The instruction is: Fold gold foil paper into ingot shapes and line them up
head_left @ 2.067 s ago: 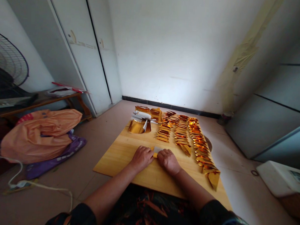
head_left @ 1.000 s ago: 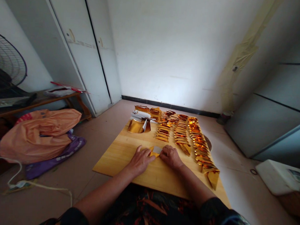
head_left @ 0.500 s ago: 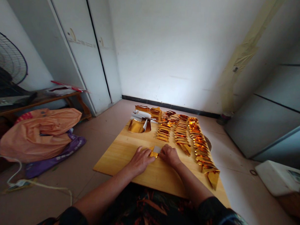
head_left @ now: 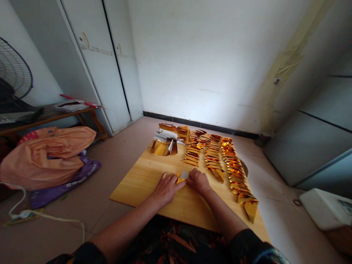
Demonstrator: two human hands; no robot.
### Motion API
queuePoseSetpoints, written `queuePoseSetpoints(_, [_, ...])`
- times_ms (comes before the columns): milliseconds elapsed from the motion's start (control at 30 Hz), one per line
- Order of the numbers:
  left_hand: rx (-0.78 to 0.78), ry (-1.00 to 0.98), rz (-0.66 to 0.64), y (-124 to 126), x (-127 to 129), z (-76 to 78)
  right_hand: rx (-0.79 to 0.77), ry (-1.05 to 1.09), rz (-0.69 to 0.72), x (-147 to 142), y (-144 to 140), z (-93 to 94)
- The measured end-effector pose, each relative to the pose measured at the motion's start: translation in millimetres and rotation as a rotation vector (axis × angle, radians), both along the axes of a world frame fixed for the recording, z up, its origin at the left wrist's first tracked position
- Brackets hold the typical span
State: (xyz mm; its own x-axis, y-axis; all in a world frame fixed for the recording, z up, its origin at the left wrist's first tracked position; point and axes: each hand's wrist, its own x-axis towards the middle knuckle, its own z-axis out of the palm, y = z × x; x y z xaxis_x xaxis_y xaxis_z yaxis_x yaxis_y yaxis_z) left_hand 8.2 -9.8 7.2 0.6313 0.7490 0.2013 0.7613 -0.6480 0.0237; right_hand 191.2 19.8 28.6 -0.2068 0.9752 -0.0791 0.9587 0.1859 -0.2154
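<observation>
A small sheet of gold foil paper (head_left: 184, 174) with a pale grey underside lies partly folded on the wooden board. My left hand (head_left: 166, 188) grips its left edge, thumb stretched along the near side. At the right edge, my right hand (head_left: 199, 182) pinches the same paper with curled fingers. Beyond my hands stand rows of folded gold paper pieces (head_left: 213, 153), overlapping one another. A longer row (head_left: 235, 176) runs down the right side. The fingertips partly hide the fold.
A curved stack of gold sheets (head_left: 160, 147) and white paper bundles (head_left: 166, 134) sit at the far left of the wooden board (head_left: 136, 180). On the floor at left are an orange bag (head_left: 48, 154) and a white cable (head_left: 60, 219). A white box (head_left: 326, 208) is at right.
My left thumb has moved right along the near side of the paper, towards my right fingers. My right hand has barely shifted.
</observation>
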Motion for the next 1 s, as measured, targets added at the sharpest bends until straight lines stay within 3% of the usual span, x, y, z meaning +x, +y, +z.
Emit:
queuePoseSetpoints(200, [-0.042,-0.032,0.048,-2.5,1.8,-1.2,0.021,0.090,-0.075,1.9,3.2,-10.2])
queuePoseSetpoints(433, [-0.059,-0.003,0.075,-3.7,4.8,0.3,-0.026,0.350,-0.094,14.5,8.2,-13.8])
queuePoseSetpoints(633, [-0.104,0.001,0.086,-3.5,7.5,6.1,0.011,0.286,-0.108,10.5,5.1,-13.1])
queuePoseSetpoints(800, [-0.123,-0.020,0.076,-2.5,5.8,6.4,-0.014,0.308,-0.026,18.9,12.9,-17.5])
queuePoseSetpoints(1000, [-0.098,-0.096,0.066,8.5,-2.7,5.1,0.165,0.192,0.262,22.4,-1.4,-19.1])
